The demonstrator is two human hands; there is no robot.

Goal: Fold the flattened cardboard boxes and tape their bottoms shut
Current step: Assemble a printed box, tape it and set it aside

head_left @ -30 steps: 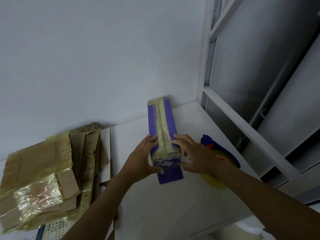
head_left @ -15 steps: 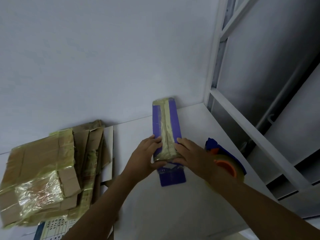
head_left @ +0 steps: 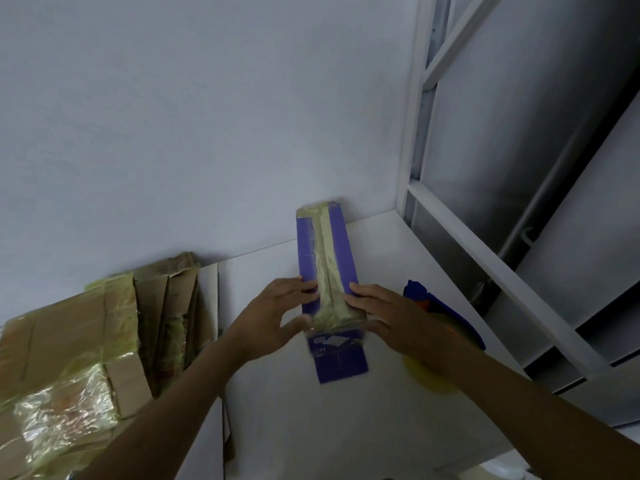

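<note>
A narrow purple cardboard box [head_left: 341, 258] stands on the white table [head_left: 346, 427], its upper face turned to me with a strip of yellowish tape [head_left: 327, 271] along the centre seam. My left hand [head_left: 277, 317] presses its left side, thumb near the tape's lower end. My right hand [head_left: 391, 317] holds the right side, fingers on the purple edge beside the tape. Behind my right wrist lies a blue tape dispenser [head_left: 426, 299] with a yellow roll [head_left: 426, 375], partly hidden.
A pile of brown taped cardboard boxes [head_left: 69, 348] and flattened cartons [head_left: 173, 306] sits at the left. A white wall rises behind the table. A white metal frame [head_left: 491, 258] with grey panels runs along the right side.
Both hands slid a little up the box, and the view shifted slightly to the left. The box stays in the same spot on the table.
</note>
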